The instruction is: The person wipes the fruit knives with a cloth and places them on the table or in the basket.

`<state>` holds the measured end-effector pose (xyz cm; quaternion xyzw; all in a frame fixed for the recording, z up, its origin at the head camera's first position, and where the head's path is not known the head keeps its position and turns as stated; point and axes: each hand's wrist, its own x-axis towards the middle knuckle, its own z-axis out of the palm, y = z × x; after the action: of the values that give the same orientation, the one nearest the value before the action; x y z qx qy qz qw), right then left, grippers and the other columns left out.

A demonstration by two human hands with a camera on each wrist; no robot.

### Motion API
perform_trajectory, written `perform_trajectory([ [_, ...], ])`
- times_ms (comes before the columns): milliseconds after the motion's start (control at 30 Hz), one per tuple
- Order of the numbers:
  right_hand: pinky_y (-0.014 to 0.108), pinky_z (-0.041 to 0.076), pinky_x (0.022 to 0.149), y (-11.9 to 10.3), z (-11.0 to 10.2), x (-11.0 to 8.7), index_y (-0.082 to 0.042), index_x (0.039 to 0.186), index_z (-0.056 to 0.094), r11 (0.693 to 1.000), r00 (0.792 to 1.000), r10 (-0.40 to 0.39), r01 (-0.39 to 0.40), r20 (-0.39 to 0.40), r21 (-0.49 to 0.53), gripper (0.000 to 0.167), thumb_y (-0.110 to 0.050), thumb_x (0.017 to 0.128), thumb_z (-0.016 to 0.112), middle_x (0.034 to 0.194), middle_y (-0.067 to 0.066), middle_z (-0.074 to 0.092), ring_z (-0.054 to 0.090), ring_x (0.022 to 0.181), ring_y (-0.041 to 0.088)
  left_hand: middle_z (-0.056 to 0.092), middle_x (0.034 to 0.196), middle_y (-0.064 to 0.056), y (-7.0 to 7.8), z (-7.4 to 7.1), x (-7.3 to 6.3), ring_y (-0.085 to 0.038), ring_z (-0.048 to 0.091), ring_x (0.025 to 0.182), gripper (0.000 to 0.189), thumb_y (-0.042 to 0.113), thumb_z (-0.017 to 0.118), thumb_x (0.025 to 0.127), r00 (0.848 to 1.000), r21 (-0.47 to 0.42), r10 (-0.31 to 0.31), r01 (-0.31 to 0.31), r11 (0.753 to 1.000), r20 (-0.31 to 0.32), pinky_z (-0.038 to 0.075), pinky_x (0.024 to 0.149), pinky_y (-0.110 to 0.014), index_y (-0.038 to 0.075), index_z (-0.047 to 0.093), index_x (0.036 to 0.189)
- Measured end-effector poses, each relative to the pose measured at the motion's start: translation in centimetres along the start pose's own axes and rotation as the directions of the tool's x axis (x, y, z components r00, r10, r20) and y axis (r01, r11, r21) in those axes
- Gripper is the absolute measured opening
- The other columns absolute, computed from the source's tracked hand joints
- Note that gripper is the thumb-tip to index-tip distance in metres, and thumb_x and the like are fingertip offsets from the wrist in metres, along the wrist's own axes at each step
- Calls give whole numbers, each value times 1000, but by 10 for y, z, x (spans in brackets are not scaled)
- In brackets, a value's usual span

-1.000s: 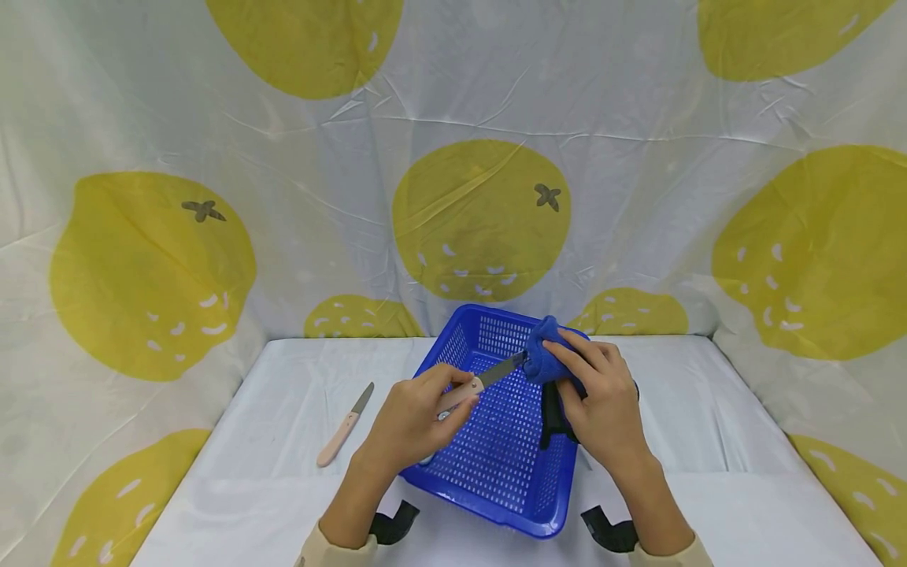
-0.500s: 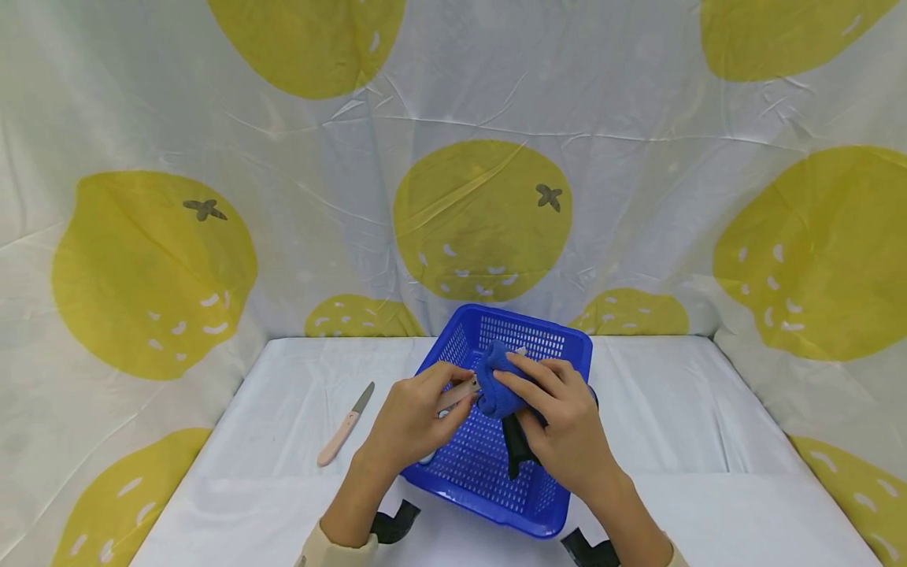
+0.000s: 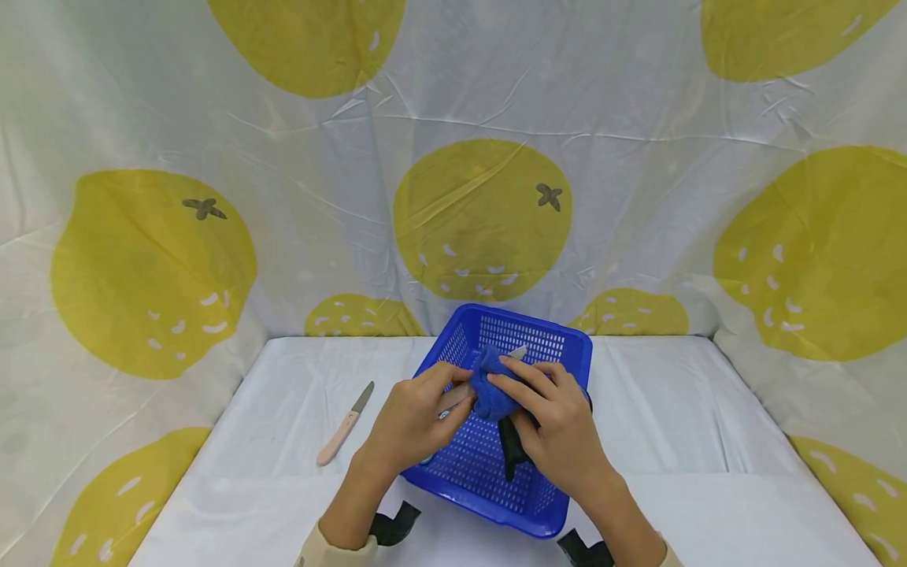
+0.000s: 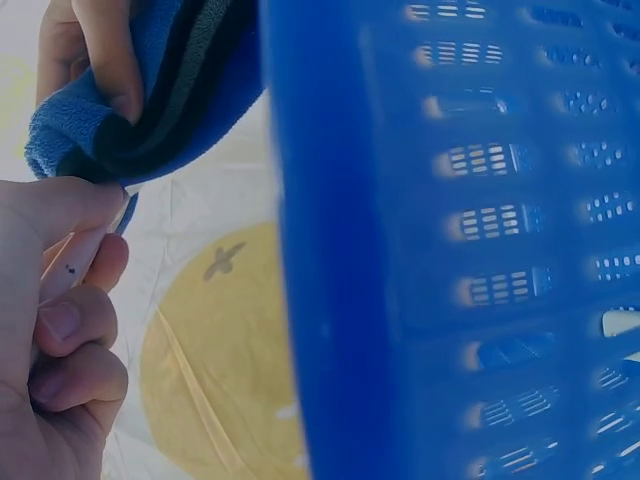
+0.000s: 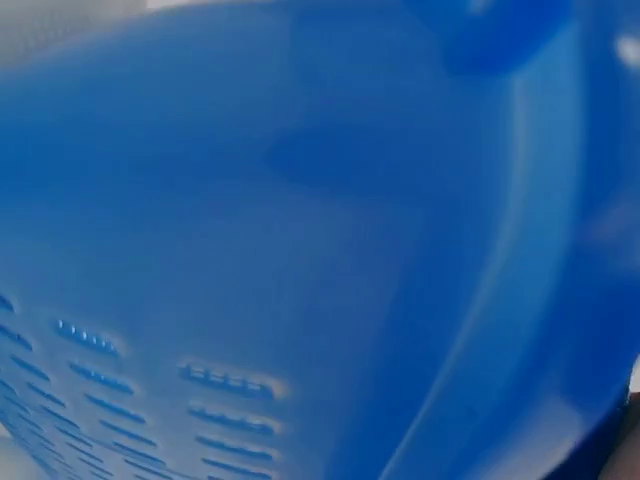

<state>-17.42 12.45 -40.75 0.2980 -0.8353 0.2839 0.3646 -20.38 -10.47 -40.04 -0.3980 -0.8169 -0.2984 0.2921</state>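
In the head view, my left hand [image 3: 407,417] grips a knife by its pale pink handle [image 3: 456,397]. A folded blue cloth [image 3: 494,386] is wrapped around the blade. My right hand [image 3: 563,433] pinches that cloth from above, and only the blade tip [image 3: 520,352] sticks out beyond it. A black strip [image 3: 512,450] hangs below the right hand. The left wrist view shows the fingers of the left hand [image 4: 75,350] curled round the handle, with the blue cloth [image 4: 75,125] close against the thumb. The right wrist view is mostly filled by basket wall.
Beneath both hands stands a blue perforated plastic basket [image 3: 538,529]. Inside it, a pale object [image 4: 622,322] partly shows in the left wrist view. A second pink-handled knife [image 3: 342,433] lies on the white-covered table [image 3: 269,441], left of the basket. A lemon-print curtain hangs behind.
My right hand has slid the cloth left and down along the blade, from near the tip to beside the handle. The left hand and the knife have stayed almost still.
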Motion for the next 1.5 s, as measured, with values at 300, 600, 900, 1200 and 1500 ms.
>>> perform_trajectory([
  [300, 47, 56, 91, 12, -4, 1, -19, 129, 73, 999, 999, 36, -37, -16, -34, 46, 1, 87, 71, 139, 6, 67, 59, 114, 28, 74, 106, -4, -1, -1, -1, -9, 72, 74, 25, 13, 78, 91, 1000, -3, 14, -14, 1000, 4, 57, 65, -15, 6, 66, 112],
  [600, 51, 56, 91, 30, -10, 0, -20, 128, 74, 992, 992, 117, -119, -39, -53, 46, 2, 87, 75, 140, 5, 66, 59, 114, 28, 74, 105, -4, 0, -1, -1, -7, 70, 73, 25, 15, 78, 91, 999, 4, -16, 16, 1000, 37, 56, 65, -14, 8, 66, 113],
  [900, 56, 57, 86, 49, -19, -2, -16, 126, 75, 986, 984, 142, -149, -104, -70, 48, 6, 83, 74, 137, 11, 67, 59, 111, 34, 74, 102, 2, -1, 0, -1, -5, 68, 76, 25, 16, 80, 90, 991, -26, -114, 116, 993, 67, 57, 67, -17, 13, 66, 111],
  [1200, 56, 57, 88, 56, -26, -3, -16, 126, 74, 979, 977, 177, -187, -117, -78, 46, 4, 85, 75, 137, 10, 67, 59, 113, 32, 75, 105, 1, -1, -2, 0, -6, 69, 82, 27, 16, 80, 90, 979, -24, -200, 201, 979, 45, 59, 71, -18, 13, 68, 114],
  [1500, 53, 54, 91, 49, -26, -1, -18, 126, 75, 983, 980, 169, -175, -107, -50, 48, 6, 84, 74, 139, 8, 66, 58, 114, 30, 71, 101, 0, -4, 0, -1, -4, 61, 73, 20, 19, 73, 97, 982, -32, -188, 187, 982, -14, 54, 63, -15, 11, 69, 116],
])
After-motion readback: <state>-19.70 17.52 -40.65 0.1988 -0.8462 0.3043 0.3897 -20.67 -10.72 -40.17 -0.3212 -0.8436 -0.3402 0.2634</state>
